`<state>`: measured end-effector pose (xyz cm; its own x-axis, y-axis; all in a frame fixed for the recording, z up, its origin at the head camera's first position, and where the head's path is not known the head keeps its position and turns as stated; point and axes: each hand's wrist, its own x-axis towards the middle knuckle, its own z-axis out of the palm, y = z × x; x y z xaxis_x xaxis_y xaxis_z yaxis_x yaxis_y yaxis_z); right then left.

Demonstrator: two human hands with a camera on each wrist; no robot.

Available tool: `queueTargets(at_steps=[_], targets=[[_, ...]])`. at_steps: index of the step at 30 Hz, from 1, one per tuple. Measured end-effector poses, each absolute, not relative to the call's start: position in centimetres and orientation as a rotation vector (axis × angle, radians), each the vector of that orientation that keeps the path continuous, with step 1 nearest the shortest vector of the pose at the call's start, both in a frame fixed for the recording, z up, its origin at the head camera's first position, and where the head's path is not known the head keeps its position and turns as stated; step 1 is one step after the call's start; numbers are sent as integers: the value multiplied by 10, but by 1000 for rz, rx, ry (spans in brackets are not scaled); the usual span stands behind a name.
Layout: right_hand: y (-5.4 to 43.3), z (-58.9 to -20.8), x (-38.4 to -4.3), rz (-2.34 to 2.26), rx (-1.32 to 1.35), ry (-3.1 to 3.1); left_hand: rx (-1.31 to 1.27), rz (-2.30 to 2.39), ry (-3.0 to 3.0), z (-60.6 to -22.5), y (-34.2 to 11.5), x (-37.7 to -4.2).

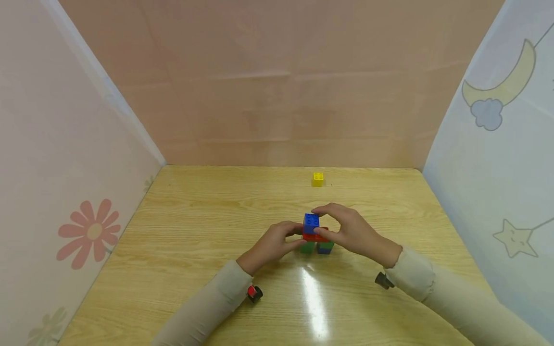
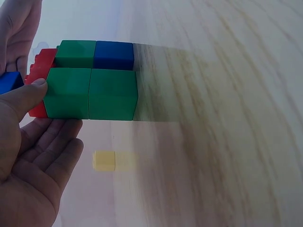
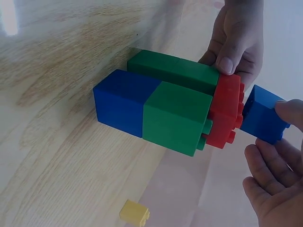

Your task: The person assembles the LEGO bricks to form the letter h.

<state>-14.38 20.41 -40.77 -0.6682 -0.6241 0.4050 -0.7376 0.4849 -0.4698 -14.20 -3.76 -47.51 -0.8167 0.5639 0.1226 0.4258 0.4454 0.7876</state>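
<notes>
A small blue brick (image 3: 262, 116) is pinched between the thumb and fingers of my right hand (image 1: 357, 230). In the right wrist view it sits slightly tilted over the studs of a red brick (image 3: 225, 111). That red brick bridges two short columns. One column has two green bricks (image 2: 113, 94); the other has a green brick (image 3: 177, 118) above a blue brick (image 3: 120, 101), which stands on the table. My left hand (image 1: 274, 240) grips the red brick from the left, its thumb at the seam with the green brick below.
Farther back on the wooden table (image 1: 216, 197) stands a yellow brick (image 1: 318, 179), apart from the structure. A pinkish wall (image 1: 268, 96) rises behind the table, with pale printed panels on both sides. Dark wrist devices show below both sleeves.
</notes>
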Motion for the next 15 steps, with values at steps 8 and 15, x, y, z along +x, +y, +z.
queueTargets(at_steps=[8, 15], targets=[[204, -410, -140, 934, 1163, -2570, 880, 1314, 2520, -475, -38, -142], [203, -412, -139, 968, 1186, -2566, 878, 1322, 2513, -476, -38, -142]])
